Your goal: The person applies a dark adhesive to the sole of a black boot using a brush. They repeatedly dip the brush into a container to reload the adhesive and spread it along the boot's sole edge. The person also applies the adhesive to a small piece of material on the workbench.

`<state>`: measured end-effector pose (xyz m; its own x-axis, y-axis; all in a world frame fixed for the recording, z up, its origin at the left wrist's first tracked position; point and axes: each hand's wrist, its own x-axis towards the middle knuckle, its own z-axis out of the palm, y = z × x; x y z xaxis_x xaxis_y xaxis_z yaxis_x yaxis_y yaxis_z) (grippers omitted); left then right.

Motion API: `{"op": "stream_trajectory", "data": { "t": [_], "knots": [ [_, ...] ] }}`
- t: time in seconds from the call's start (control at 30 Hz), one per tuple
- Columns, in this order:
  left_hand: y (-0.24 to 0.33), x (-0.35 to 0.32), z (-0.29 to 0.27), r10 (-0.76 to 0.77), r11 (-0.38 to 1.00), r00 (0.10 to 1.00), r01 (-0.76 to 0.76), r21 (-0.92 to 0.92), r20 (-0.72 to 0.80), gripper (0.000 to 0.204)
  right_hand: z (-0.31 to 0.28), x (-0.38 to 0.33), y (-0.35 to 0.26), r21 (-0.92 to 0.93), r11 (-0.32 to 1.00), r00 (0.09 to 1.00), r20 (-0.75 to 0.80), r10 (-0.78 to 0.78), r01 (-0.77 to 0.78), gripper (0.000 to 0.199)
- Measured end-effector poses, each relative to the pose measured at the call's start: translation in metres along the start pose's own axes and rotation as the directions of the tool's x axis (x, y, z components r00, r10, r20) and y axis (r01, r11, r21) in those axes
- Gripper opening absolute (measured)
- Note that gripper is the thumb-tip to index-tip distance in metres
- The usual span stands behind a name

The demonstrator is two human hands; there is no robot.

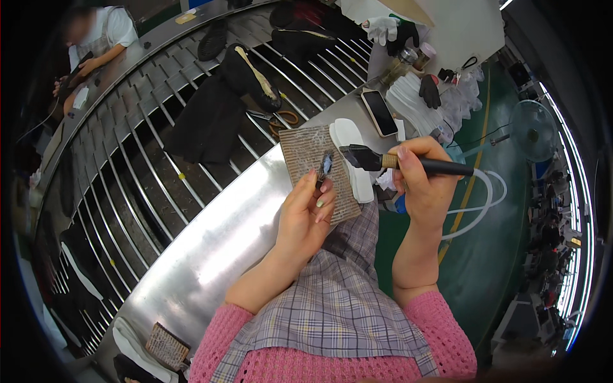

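Observation:
My left hand (303, 220) is closed, its thumb and fingers pinching a small dark piece with a bluish-white patch (326, 165); its exact kind I cannot make out. Beneath that hand lies a brown ribbed board (305, 145). In my right hand (423, 182) is a hand tool with a flat black head (364, 157), a tan wound collar and a black handle. The head points left, toward the small piece, with a gap between them. A white hose (488, 198) curves behind the right hand. White insole-shaped pieces (348, 132) lie along the board's right edge.
A slatted metal roller conveyor (153, 185) carries black shoes (252, 76) and dark cloth (207, 118). Scissors (284, 120) lie near the board. A phone (379, 113), gloves (429, 91) and bottles stand to the right. Another person (105, 38) works at far left. A fan (535, 131) is at right.

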<state>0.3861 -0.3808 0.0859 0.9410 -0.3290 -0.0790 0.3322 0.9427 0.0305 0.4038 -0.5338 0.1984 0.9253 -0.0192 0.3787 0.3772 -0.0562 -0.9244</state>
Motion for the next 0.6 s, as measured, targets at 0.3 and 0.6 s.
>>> {"op": "stream_trajectory", "data": {
  "t": [0.3,0.6],
  "knots": [
    [-0.003,-0.001,0.017,-0.113,0.992,0.99,0.108,-0.069,-0.08,0.016,-0.029,0.03,0.003,-0.103,0.995,0.955,0.297,0.019,0.013,0.013],
    [-0.003,-0.001,0.007,-0.152,0.981,0.986,0.142,-0.133,-0.068,0.012,-0.043,0.028,0.02,-0.174,0.985,0.952,0.297,0.069,-0.017,0.013]
  ]
}}
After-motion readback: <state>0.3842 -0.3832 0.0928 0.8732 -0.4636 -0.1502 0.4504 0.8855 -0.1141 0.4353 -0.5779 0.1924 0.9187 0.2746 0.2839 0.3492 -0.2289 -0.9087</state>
